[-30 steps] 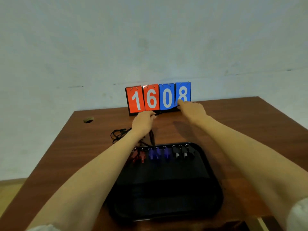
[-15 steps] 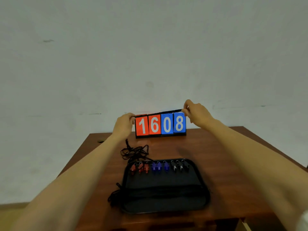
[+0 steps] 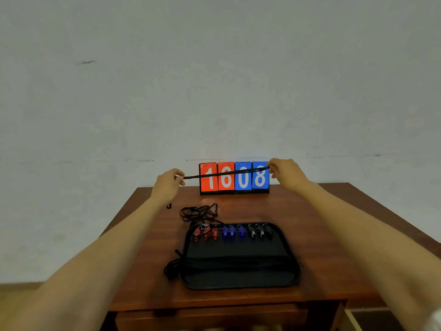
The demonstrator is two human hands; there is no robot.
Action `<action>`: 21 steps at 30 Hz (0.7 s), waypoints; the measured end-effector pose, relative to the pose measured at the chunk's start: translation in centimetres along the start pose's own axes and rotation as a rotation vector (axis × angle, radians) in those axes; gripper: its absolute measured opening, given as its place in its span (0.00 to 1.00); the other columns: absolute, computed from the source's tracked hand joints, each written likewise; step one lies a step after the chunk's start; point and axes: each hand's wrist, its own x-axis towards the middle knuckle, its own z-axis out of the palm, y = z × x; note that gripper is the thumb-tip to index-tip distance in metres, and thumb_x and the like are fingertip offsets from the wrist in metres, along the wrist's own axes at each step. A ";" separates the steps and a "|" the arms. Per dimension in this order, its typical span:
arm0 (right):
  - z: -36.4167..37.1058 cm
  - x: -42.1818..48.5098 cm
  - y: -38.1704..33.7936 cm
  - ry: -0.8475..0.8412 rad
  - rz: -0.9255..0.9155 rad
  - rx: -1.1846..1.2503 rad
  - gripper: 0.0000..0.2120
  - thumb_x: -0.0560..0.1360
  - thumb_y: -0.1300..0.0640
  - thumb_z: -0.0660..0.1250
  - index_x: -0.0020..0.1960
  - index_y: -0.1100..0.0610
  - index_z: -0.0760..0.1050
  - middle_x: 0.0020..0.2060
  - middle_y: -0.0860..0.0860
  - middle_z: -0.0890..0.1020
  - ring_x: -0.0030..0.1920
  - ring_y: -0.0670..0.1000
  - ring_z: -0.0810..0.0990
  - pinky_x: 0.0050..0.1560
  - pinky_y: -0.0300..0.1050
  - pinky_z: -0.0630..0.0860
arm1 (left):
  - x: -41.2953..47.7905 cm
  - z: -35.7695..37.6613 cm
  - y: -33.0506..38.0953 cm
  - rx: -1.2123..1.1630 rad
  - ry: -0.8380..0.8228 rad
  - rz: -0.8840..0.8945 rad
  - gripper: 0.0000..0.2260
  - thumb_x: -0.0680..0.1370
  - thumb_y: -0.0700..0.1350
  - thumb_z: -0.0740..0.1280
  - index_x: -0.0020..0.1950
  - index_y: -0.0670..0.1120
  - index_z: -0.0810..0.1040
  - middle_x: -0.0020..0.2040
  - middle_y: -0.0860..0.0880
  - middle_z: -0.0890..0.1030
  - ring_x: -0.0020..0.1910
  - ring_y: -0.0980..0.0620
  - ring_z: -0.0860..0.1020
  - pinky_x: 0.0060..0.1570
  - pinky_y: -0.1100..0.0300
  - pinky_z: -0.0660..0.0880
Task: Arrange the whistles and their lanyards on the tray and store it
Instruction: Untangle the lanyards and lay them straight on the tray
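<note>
A black lanyard (image 3: 226,173) is stretched taut in the air between my left hand (image 3: 168,185) and my right hand (image 3: 285,172), in front of the scoreboard. Both hands pinch its ends. Below, a black tray (image 3: 238,278) lies on the wooden table. Along its far edge sit red whistles (image 3: 205,233), blue whistles (image 3: 231,232) and black whistles (image 3: 260,231) in a row. A tangle of black lanyards (image 3: 199,212) lies on the table behind the tray. More black cord (image 3: 171,268) hangs over the tray's left side.
A red and blue flip scoreboard (image 3: 235,177) reading 1608 stands at the table's far edge against a pale wall. A small black clip (image 3: 169,206) dangles near my left wrist. The brown table (image 3: 322,235) has a drawer front at its near edge.
Both hands rose from the table by the scoreboard and moved apart, pulling one lanyard straight between them. The camera view pulled back and tilted up.
</note>
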 end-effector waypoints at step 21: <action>4.6 -7.7 6.4 -0.094 0.316 -0.148 0.09 0.79 0.54 0.62 0.49 0.53 0.81 0.51 0.51 0.84 0.52 0.55 0.80 0.55 0.52 0.76 | -4.5 5.1 -6.4 0.170 -0.123 -0.163 0.11 0.81 0.41 0.60 0.58 0.45 0.80 0.51 0.43 0.83 0.47 0.42 0.79 0.43 0.53 0.74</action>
